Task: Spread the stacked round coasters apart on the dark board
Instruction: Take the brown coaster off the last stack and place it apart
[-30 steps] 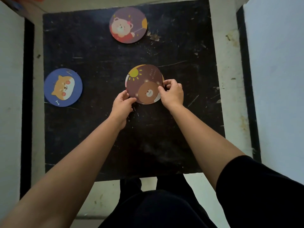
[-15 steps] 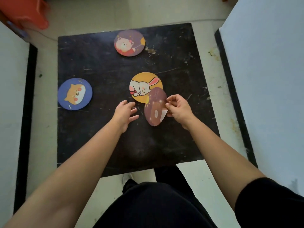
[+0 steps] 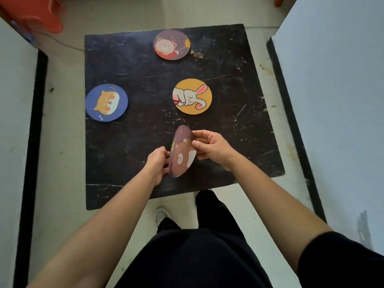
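1. Two hands share one coaster near the front of the dark board [image 3: 239, 84]: right hand [image 3: 212, 147] pinches the brown bear coaster [image 3: 181, 154] at its right edge with thumb and fingers; left hand [image 3: 158, 163] touches the left edge, fingers curled against it. The coaster is tilted up, not flat on the board.
2. Risk: the tilted coaster could slip out of a light edge pinch and land on its rim, then roll or slide off the front edge of the board, which is close.
3. Risk: set down where it hangs now, it may end up too close to the front edge. It looks well apart from the yellow rabbit coaster [image 3: 192, 96], so overlap seems unlikely.
4. Hard to tell: whether the held piece is one coaster or two stuck together; its edge is blurred and the back face is hidden. Left fingertips are hidden behind the coaster, so how firm that grip is cannot be judged.
5. Cannot tell if more coasters lie under the rabbit one; only its top face shows.
6. Blue dog coaster [image 3: 106, 102] sits at the left edge of the board, slightly overhanging; a knock could tip it off.
7. Purple bear coaster [image 3: 171, 44] lies flat at the far edge, clear of the others.
8. Red object [image 3: 35, 13] at far left is cut off, unidentifiable.
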{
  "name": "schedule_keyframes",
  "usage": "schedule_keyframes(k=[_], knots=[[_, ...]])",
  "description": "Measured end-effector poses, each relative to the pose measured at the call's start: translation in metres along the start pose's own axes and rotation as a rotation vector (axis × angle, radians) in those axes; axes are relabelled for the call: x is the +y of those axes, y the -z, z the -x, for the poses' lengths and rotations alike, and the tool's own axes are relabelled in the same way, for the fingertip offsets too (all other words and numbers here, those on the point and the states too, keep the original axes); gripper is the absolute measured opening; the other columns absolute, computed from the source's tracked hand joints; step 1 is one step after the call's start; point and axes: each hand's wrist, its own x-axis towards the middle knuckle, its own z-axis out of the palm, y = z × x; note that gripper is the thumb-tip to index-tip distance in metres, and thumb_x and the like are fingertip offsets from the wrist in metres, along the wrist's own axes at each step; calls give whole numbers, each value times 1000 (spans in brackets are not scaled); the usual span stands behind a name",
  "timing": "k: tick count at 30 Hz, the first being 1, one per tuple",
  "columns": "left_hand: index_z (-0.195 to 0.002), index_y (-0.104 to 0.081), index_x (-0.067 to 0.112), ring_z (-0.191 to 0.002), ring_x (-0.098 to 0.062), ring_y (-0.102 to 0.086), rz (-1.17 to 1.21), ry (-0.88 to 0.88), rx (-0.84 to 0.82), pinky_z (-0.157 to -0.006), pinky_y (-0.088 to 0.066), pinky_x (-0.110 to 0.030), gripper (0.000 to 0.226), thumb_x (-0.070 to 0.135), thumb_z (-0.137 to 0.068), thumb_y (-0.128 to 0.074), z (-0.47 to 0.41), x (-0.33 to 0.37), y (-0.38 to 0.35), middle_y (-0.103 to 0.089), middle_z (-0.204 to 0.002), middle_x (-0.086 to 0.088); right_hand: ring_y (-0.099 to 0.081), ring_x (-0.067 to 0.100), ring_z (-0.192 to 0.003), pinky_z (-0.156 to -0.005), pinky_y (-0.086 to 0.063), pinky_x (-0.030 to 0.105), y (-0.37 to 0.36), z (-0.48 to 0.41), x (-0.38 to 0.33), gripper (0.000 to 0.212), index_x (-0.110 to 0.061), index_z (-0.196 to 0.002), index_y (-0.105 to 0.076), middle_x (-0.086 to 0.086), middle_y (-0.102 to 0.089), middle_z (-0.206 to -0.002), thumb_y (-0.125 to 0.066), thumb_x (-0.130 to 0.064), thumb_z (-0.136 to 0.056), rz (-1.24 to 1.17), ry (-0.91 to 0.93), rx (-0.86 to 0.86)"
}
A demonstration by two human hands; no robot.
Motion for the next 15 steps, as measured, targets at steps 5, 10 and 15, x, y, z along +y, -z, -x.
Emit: schedule_keyframes(k=[5,10,15], knots=[[-100,-67,17,-89,-24,-68,-53,-149,86,-81,-59,-45,10,16,-92,-62,-6,-9,9,-72,-97,-8,-70,20,-90,-64,-61,33,9,-4,36,31,-20,-127,-61,-1,-72,-100,-59,-11,-97,213,-85,231],[-101,-66,15,-89,-21,-68,-209,-200,148,-67,-60,-33,16,4,-90,-63,-18,-26,9,-68,-97,-6,-70,22,-91,-75,-63,38,13,-11,75,40,-18,-133,-59,3,-70,-105,-63,-13,-93,313,-232,257],[-112,-64,16,-95,-22,-66,-518,-198,200,-87,-57,-42,24,15,-88,-68,-29,-45,5,-68,-103,-3,-63,27,-114,-98,-55,47,7,-13,98,48,-20,-140,-54,7,-66,-130,-60,-9,-93,381,-257,317]])
